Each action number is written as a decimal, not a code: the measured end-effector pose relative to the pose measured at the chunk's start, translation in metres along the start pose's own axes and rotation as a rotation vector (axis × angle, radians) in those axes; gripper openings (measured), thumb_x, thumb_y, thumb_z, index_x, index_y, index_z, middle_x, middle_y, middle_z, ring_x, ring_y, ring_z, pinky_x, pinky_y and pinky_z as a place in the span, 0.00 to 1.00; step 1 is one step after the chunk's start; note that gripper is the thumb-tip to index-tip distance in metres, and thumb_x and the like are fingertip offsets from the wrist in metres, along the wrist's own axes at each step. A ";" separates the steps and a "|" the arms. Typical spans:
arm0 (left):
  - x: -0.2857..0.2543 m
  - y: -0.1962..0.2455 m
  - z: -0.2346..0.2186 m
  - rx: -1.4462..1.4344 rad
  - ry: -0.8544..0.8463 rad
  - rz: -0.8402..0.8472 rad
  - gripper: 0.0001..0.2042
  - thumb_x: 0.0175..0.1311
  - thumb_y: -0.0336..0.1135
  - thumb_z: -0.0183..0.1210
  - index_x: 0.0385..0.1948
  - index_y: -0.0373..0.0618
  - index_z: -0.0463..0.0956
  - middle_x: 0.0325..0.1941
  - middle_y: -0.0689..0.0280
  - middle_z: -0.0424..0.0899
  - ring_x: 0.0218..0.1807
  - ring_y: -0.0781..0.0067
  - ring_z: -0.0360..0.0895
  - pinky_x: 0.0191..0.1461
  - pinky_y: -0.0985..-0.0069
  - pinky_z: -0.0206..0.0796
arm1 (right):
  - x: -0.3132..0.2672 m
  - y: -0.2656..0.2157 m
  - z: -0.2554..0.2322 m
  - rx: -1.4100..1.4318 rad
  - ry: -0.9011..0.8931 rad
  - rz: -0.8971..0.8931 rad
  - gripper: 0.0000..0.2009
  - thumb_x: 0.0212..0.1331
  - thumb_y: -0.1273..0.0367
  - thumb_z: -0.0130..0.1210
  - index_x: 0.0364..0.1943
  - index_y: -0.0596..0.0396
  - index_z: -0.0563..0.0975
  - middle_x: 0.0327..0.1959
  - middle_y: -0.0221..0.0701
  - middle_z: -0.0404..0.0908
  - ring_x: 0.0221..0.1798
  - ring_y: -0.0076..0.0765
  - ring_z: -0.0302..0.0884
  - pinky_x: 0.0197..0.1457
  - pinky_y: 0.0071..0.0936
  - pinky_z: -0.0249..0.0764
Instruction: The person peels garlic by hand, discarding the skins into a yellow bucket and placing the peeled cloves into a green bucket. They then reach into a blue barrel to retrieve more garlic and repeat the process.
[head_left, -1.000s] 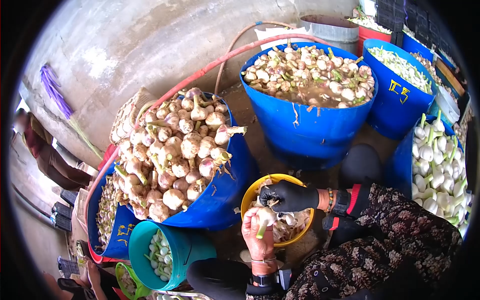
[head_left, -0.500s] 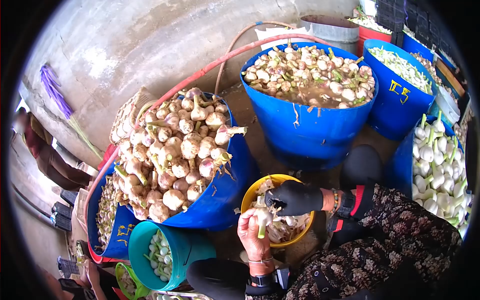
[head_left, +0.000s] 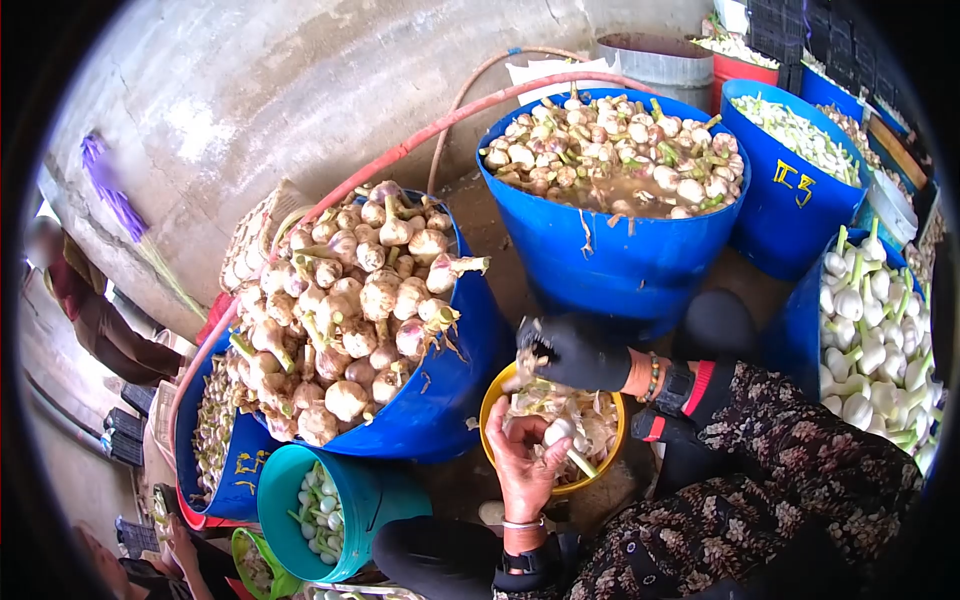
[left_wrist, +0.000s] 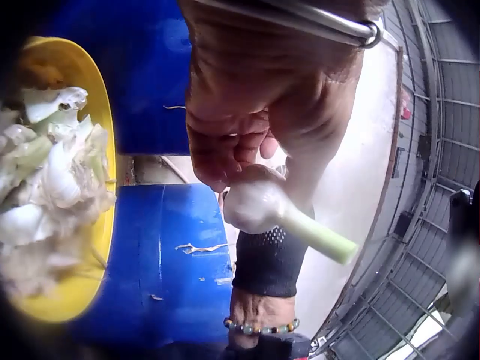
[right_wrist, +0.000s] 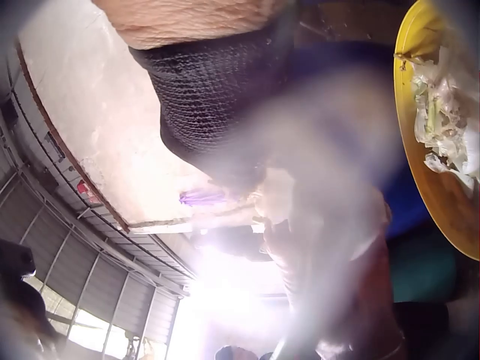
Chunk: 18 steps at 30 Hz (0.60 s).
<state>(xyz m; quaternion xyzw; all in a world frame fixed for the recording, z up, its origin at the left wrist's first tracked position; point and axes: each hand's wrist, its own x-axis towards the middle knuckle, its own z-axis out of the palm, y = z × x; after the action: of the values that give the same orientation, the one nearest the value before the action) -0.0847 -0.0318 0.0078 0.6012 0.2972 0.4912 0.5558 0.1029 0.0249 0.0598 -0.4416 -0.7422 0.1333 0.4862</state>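
My bare left hand pinches a peeled white garlic bulb with its green stem pointing down to the right. In the left wrist view that garlic bulb sits between thumb and fingertips. My right hand, in a black glove, is above the far edge of the yellow bucket, fingers curled on pale garlic skin. Blur covers much of it in the right wrist view. Loose peelings fill the bucket under both hands.
A tilted blue tub heaped with unpeeled garlic stands left of the bucket. Behind stands another blue tub of garlic in murky water. A teal bucket and a right-hand tub hold peeled bulbs. A red hose runs behind.
My right hand has come away from the bulb, toward the far edge of the bucket, with skin at its fingers. My left hand has turned, swinging the stem to the right.
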 end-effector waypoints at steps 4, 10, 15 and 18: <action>-0.001 0.009 -0.007 -0.080 0.112 -0.021 0.48 0.49 0.23 0.70 0.70 0.47 0.44 0.37 0.64 0.77 0.41 0.75 0.75 0.50 0.75 0.69 | -0.026 0.039 0.012 -0.162 -0.574 -0.043 0.16 0.53 0.72 0.55 0.48 0.54 0.76 0.39 0.42 0.82 0.41 0.45 0.82 0.43 0.38 0.76; 0.000 0.003 -0.023 -0.693 0.257 -0.112 0.27 0.63 0.33 0.59 0.64 0.43 0.61 0.44 0.63 0.78 0.44 0.67 0.78 0.46 0.68 0.74 | -0.030 0.004 0.008 -0.195 -0.523 0.078 0.14 0.51 0.70 0.54 0.44 0.51 0.79 0.38 0.39 0.83 0.39 0.48 0.81 0.43 0.40 0.76; 0.000 -0.009 -0.027 -0.818 0.286 -0.235 0.18 0.66 0.37 0.57 0.54 0.40 0.70 0.45 0.60 0.80 0.44 0.64 0.78 0.39 0.69 0.73 | -0.030 0.002 0.013 -0.245 -0.551 0.011 0.11 0.52 0.68 0.55 0.40 0.54 0.79 0.36 0.40 0.82 0.38 0.48 0.81 0.42 0.40 0.76; -0.004 -0.001 -0.034 -0.814 0.339 -0.217 0.16 0.65 0.37 0.57 0.49 0.38 0.72 0.45 0.59 0.81 0.43 0.62 0.79 0.39 0.67 0.73 | -0.029 0.003 0.019 -0.369 -0.748 0.060 0.18 0.52 0.61 0.58 0.46 0.52 0.78 0.39 0.40 0.82 0.41 0.47 0.81 0.46 0.40 0.76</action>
<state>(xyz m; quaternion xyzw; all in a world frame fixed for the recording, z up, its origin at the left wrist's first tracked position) -0.1171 -0.0224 0.0019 0.2102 0.2280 0.5984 0.7388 0.0923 0.0082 0.0308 -0.4640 -0.8658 0.1636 0.0915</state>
